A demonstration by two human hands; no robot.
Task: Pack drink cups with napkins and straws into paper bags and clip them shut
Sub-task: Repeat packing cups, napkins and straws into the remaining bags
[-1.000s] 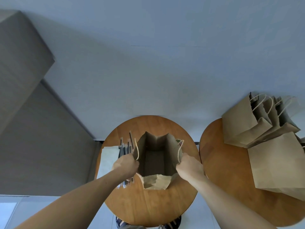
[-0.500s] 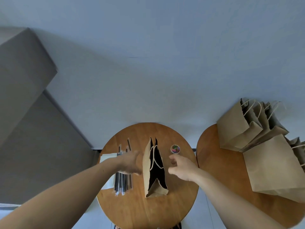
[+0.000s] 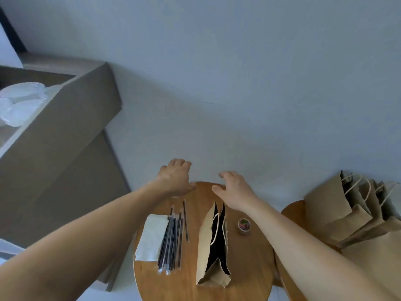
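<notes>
Letting go of the paper bag [image 3: 204, 240] and reaching forward, away from the mouth being held wide a second ago. Stretching the left hand [image 3: 175, 179] past the far rim of the round table [image 3: 249, 270], fingers loosely spread, gripping nothing. Extending the right hand [image 3: 235, 192] near it, hovering over that same rim, fingers relaxed and apart, likewise carrying nothing.

Leaving the bag standing upright near the middle of the table, mouth sagging back into a narrow dark slit with white cord handles drooping across it. Seeing no cup, napkin or straw inside, though not seeing down to the bottom.

Finding the straws [image 3: 173, 240] lying in a dark bundle just left of the bag, overlapping the napkins [image 3: 152, 237] stacked white at the table's left edge. Noticing a small round tub [image 3: 244, 225] just right of the bag, perhaps holding the clips, but too small to tell. Spotting spare bags [image 3: 325, 205] piled on a second table [image 3: 290, 211] further right. Glimpsing clear plastic shapes [image 3: 19, 103], possibly the cups, in a grey open box [image 3: 71, 118] well apart at the left.

Judging the bag as opened and set, and the fetching of a cup as just beginning. Probably needing to spread the mouth again before lowering anything in, or risking a snag on the collapsed rim.
</notes>
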